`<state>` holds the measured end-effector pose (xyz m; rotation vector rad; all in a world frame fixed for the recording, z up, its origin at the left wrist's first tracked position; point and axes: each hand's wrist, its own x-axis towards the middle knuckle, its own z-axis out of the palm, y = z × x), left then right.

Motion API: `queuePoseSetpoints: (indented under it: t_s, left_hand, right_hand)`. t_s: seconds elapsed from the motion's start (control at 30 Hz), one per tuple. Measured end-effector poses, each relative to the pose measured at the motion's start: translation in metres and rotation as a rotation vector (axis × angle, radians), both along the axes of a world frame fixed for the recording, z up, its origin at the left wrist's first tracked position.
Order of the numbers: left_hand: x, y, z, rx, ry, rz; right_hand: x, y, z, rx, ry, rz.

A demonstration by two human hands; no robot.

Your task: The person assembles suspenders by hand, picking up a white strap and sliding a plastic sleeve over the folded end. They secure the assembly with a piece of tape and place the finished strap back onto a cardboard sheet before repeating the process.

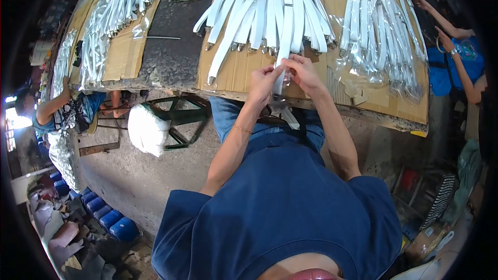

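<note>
1. My left hand (pixel 263 81) and right hand (pixel 306 75) pinch one white flat fabric strap (pixel 285 45), fingers closed on it.
2. It lies over brown flat cardboard (pixel 243 70), by the near edge of the dark table (pixel 174 57).

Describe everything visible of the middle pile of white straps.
The middle pile consists of flat white straps, apparently woven fabric, with metal-looking clips at many lower ends and small dark slides higher up. Overlapping, they fan toward the near edge, lying on brown cardboard. The left hand and right hand pinch one strap, partly hiding it.
</note>
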<state>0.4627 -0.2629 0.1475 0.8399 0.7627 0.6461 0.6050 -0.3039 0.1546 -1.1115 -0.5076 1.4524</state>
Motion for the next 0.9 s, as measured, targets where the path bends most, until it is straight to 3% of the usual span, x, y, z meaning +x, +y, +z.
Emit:
queuePoseSetpoints:
  t_s: [0.1,0.17,0.3,0.37,0.4,0.5,0.63,0.7,0.73,0.83,0.9]
  left_hand:
    - [-0.011,-0.019,0.004,-0.013,0.085,-0.134]
    - [-0.011,-0.023,0.010,-0.056,0.141,-0.120]
    - [-0.005,-0.004,-0.007,-0.064,0.004,0.062]
    - [-0.007,0.003,-0.002,0.102,0.130,-0.106]
    - [-0.012,-0.002,0.006,0.099,0.163,-0.151]
    - [-0.022,-0.019,0.016,-0.058,0.138,-0.128]
    - [-0.021,0.000,0.006,-0.008,0.073,-0.094]
    - [-0.022,0.000,0.003,0.025,0.165,-0.082]
    - [-0.022,-0.001,-0.002,0.045,0.157,-0.104]
    - [-0.031,-0.010,-0.008,0.062,0.144,-0.187]
    - [-0.037,-0.015,-0.011,0.040,0.201,-0.224]
  right_hand:
    - [-0.009,0.005,0.007,-0.014,0.122,-0.111]
    - [-0.016,0.008,-0.002,-0.065,-0.056,-0.231]
    - [-0.016,-0.003,-0.014,-0.042,-0.115,-0.053]
    - [-0.008,0.004,-0.007,-0.053,-0.153,-0.002]
    - [-0.007,0.010,-0.001,-0.045,-0.122,-0.086]
    - [-0.005,0.021,-0.008,-0.028,-0.195,-0.215]
    - [-0.019,0.003,-0.018,0.034,-0.347,-0.113]
    - [-0.019,-0.007,-0.017,0.019,-0.305,-0.023]
    - [-0.020,-0.007,-0.004,-0.077,-0.193,-0.096]
    - [-0.008,0.007,-0.009,-0.037,0.015,-0.279]
    - [-0.006,0.011,-0.013,-0.041,0.003,-0.333]
